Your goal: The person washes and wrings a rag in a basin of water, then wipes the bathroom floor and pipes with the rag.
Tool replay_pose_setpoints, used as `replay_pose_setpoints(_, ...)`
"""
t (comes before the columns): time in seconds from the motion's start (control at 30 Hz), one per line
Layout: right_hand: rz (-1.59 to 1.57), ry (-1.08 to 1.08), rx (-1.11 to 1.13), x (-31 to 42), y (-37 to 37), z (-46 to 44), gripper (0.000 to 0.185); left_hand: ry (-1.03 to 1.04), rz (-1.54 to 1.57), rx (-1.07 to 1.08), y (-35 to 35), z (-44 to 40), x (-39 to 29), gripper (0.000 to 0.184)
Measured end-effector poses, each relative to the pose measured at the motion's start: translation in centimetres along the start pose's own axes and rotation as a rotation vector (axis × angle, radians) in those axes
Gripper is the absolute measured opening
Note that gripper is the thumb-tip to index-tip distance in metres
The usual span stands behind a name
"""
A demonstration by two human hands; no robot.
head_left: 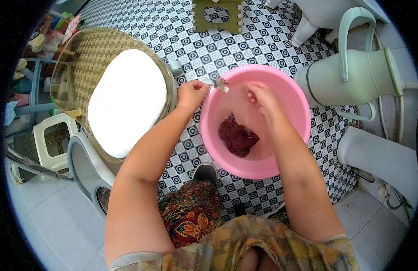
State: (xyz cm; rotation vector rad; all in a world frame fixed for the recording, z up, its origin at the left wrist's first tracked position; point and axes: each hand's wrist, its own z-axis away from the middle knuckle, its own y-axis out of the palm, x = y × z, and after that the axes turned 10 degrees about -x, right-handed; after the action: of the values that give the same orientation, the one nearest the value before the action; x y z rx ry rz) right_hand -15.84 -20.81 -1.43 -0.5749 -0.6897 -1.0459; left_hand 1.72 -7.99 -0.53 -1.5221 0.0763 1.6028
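Observation:
A pink basin [300,117] of cloudy, pinkish water stands on the patterned floor in front of me. A dark maroon cloth [237,136] lies bunched in the water, towards the near left side. My left hand [193,95] is at the basin's left rim, thumb and fingers pinched together. At its fingertips, over the rim, is a small grey-and-white crumpled piece [221,85] whose kind I cannot make out. Above the water on the right is my right hand [261,97], its fingers loosely curled and apart, with nothing visible in them.
To the left stands a tinted clear tub [93,39] with a white oval lid-like board [127,101]. A pale green thermos jug [324,77] is close on the right. A green folding stool [218,28] stands ahead; a white stool [55,140] sits far left.

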Motion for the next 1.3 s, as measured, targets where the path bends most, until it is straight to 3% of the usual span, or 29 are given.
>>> replay_pose_setpoints(0.07, -0.208, 0.038, 0.006, -0.9, -1.0, -0.4, 0.014, -0.016, 0.033, 0.016, 0.1, -0.1, 0.4, 0.016)
replay_pose_setpoints(0.47, -0.252, 0.064, 0.033, -3.4, -2.5, 1.6, 0.015, -0.272, 0.258, 0.267, -1.3, 2.3, 0.2, 0.032)
replay_pose_setpoints(0.7, -0.198, 0.044, 0.09, -2.7, -1.3, 3.1, 0.016, -0.323, 0.282, 0.313, -2.8, 3.7, 3.3, 0.036)
replay_pose_setpoints(0.77, -0.209, 0.031, 0.097, -2.8, -1.0, 3.4, 0.016, -0.456, 0.232, 0.226, -3.4, 4.4, 4.3, 0.038)
replay_pose_setpoints(1.07, -0.207, 0.015, 0.123, -3.3, -0.4, 4.3, 0.015, -0.659, 0.277, 0.156, -6.6, 9.0, 6.2, 0.024)
replay_pose_setpoints(1.3, -0.154, -0.033, 0.131, -4.0, 0.3, 4.7, 0.016, -0.54, 0.355, 0.125, -6.6, 9.1, 4.3, 0.016)
